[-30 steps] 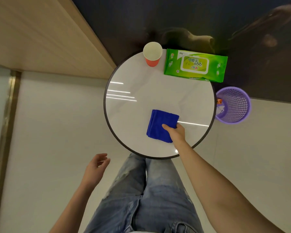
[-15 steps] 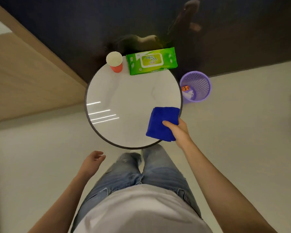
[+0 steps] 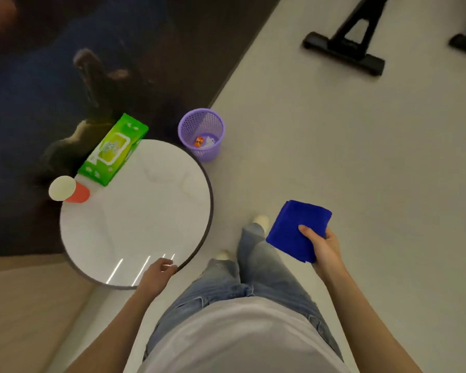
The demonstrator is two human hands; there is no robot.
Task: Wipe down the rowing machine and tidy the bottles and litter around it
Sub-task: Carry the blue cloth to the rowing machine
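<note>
Blue cloth (image 3: 296,230) lifted off table (image 3: 135,211), gripped in right hand (image 3: 324,244).

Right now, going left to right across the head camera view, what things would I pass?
Paper cup → green wipes pack → left hand → purple basket → blue cloth.

Green wipes pack (image 3: 113,152): printed label too blurred to read.
Paper cup (image 3: 69,189): no legible marking.
</note>
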